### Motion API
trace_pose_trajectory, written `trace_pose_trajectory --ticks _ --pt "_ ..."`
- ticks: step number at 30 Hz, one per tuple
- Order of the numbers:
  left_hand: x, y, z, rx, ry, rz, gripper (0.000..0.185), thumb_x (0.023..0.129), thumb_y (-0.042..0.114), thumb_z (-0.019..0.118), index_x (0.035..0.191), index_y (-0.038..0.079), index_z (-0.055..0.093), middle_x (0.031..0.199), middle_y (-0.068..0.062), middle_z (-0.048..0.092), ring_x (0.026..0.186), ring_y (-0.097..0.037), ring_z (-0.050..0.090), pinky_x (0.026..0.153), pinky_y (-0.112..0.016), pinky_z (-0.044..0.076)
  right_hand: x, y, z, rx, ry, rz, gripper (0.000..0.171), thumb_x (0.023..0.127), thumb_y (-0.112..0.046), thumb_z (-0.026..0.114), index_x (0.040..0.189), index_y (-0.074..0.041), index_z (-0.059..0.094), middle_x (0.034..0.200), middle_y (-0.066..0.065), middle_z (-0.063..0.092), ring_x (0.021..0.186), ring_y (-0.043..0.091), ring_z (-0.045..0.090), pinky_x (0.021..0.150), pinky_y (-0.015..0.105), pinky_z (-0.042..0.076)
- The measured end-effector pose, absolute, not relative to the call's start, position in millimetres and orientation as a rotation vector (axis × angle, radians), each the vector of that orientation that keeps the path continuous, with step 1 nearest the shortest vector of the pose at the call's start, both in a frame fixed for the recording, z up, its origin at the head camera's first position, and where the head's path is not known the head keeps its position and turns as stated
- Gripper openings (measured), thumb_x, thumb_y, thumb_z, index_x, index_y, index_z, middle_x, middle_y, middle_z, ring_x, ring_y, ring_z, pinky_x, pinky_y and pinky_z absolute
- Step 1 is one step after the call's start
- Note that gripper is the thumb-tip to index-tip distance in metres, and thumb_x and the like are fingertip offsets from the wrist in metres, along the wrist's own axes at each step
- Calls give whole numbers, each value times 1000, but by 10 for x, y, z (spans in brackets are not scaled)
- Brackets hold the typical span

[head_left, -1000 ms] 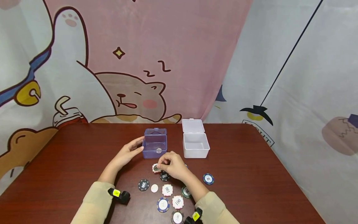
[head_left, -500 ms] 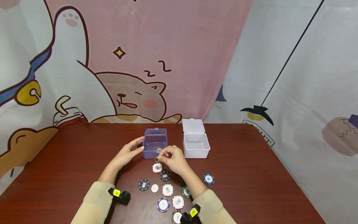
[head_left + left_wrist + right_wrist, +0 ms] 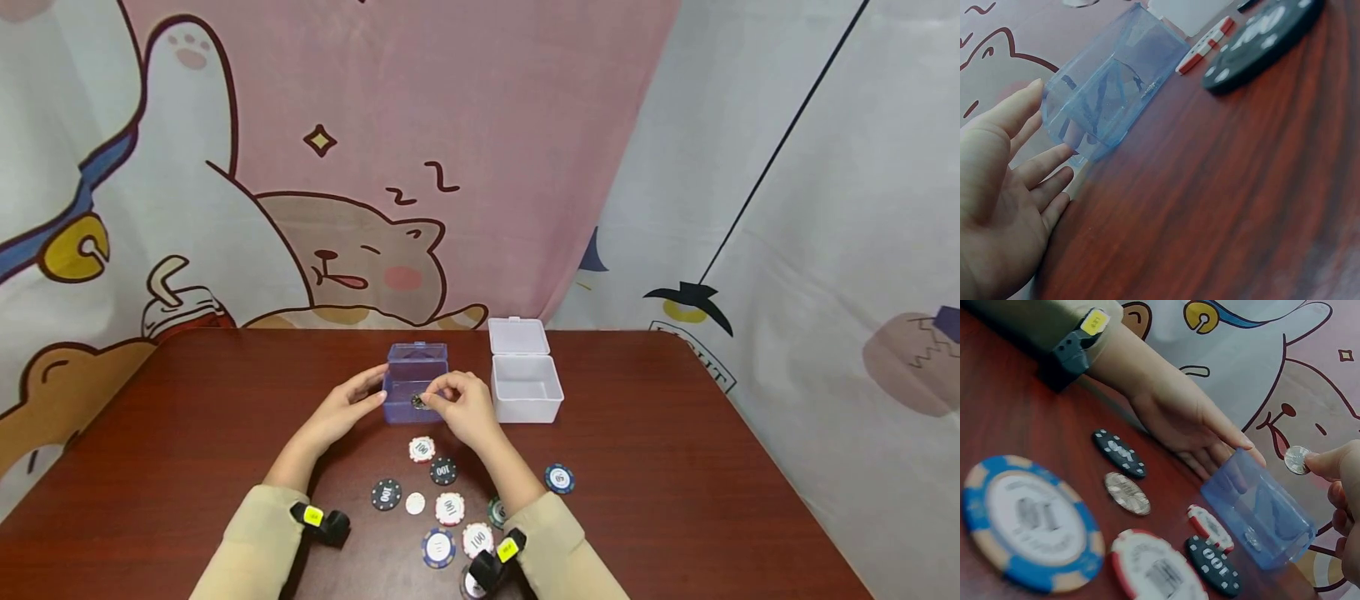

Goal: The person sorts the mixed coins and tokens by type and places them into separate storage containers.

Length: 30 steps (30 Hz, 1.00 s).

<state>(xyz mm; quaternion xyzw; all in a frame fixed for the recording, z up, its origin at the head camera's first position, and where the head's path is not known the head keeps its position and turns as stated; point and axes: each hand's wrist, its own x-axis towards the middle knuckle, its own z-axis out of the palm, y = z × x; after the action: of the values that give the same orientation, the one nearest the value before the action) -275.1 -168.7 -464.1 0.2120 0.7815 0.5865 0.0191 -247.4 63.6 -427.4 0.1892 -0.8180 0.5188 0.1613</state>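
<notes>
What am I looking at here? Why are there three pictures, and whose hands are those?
These are one person's two bare hands, filmed by three small cameras: one on the head looking down, and one strapped to each wrist. On the dark red wooden table lie round poker chips, a clear blue plastic box and an open white plastic box. The left hand rests flat-fingered against the blue box's side. The right hand pinches a small silver coin just above the blue box; another coin already seems to lie inside it.

Staged recording corner, likely indoors at home. Cartoon-print curtain [image 3: 337,167] backs a red-brown table [image 3: 675,467] with scattered poker chips [image 3: 448,508].
</notes>
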Motion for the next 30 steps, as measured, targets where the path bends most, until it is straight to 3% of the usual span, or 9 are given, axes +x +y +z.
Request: trace_pose_trajectory --ticks 2,4,7,10,14,30 --pt "-2743 -1695 -4644 660 2431 1817 52 96 12 58 143 -1 40 139 -25 45 131 -37 38 107 -56 22 -2514 612 -4248 519 -2327 1491 10 78 -9 77 71 -9 69 60 -8 38 62 10 40 94 38 34" --pt "-2735 -1702 -4646 662 2434 1816 52 96 12 58 143 -1 40 139 -26 45 131 -37 38 107 -56 22 -2555 590 -4231 485 -2328 1493 11 78 -10 77 71 -9 69 59 -8 38 61 9 40 95 38 34" --pt "-2729 -1702 -4645 657 2429 1819 52 96 13 58 143 -1 40 139 -26 45 132 -37 37 107 -55 21 -2619 569 -4222 431 -2340 1486 11 78 -12 78 71 -10 69 59 -8 37 62 10 40 80 31 38" --pt "-2734 -1699 -4641 651 2420 1827 53 96 15 59 143 -1 40 139 -25 45 132 -37 37 107 -55 21 -2676 562 -4227 383 -2349 1483 12 78 -13 78 71 -10 69 58 -9 37 60 9 39 61 28 33" --pt "-2749 -1701 -4647 649 2416 1833 54 95 16 59 143 0 40 139 -25 45 132 -36 38 107 -55 22 -2739 557 -4241 328 -2363 1508 12 79 -14 78 72 -9 69 59 -8 37 56 7 37 54 24 31" --pt "-2761 -1696 -4655 635 2398 1849 52 96 11 58 143 0 40 139 -25 45 131 -37 37 106 -56 22 -2903 516 -4355 171 -2403 1510 11 78 -12 78 72 -8 71 58 -7 41 58 8 40 54 24 33"
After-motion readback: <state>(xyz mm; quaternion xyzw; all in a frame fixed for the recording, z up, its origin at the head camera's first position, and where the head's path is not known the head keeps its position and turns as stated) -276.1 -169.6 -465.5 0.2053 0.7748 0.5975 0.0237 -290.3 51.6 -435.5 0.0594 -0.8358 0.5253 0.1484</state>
